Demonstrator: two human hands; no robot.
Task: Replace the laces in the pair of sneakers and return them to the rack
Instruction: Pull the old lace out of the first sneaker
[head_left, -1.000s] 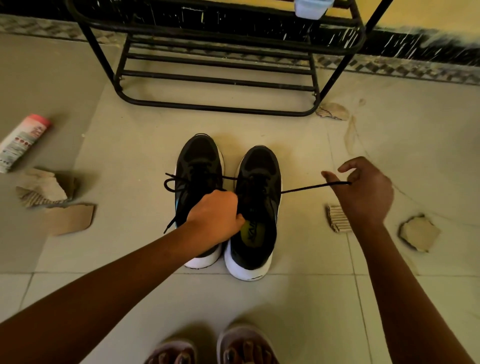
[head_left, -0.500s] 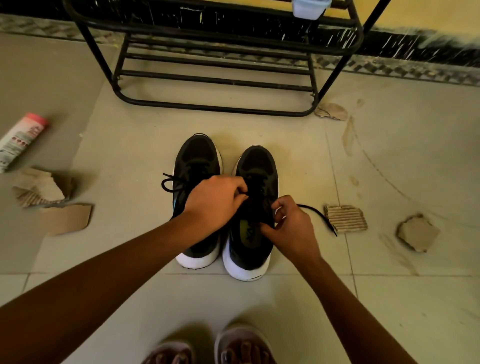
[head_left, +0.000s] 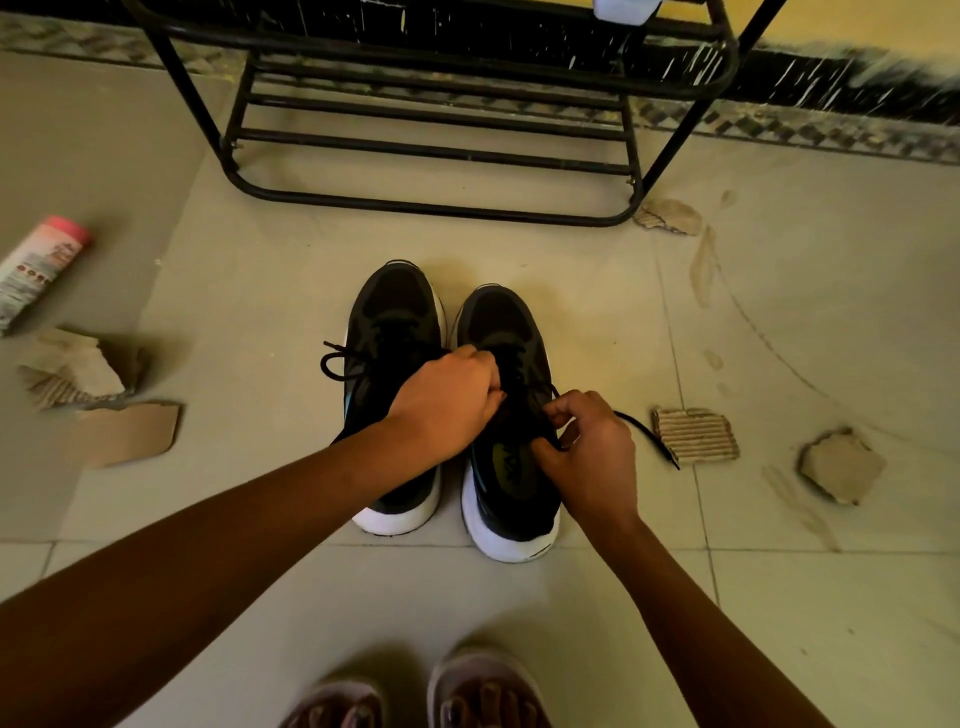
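Two black sneakers with white soles stand side by side on the tiled floor, toes toward the rack: the left sneaker (head_left: 392, 322) and the right sneaker (head_left: 506, 332). My left hand (head_left: 447, 402) reaches across the left sneaker and its curled fingers grip the black lace at the right sneaker's tongue. My right hand (head_left: 589, 447) pinches the lace at that shoe's right side. The lace's free end (head_left: 647, 436) trails right on the floor. A lace loop (head_left: 332, 361) sticks out left of the left sneaker.
The black metal shoe rack (head_left: 431, 156) stands against the wall behind the sneakers, a pale object (head_left: 626, 10) on its upper shelf. Torn cardboard pieces (head_left: 696, 434) lie left and right on the floor. A pink-capped tube (head_left: 36, 270) lies far left. My sandalled feet (head_left: 467, 691) are at the bottom.
My right hand came back from far right, where it held the lace taut, to the right sneaker's side. The lace end went slack on the floor. My left hand shifted slightly forward.
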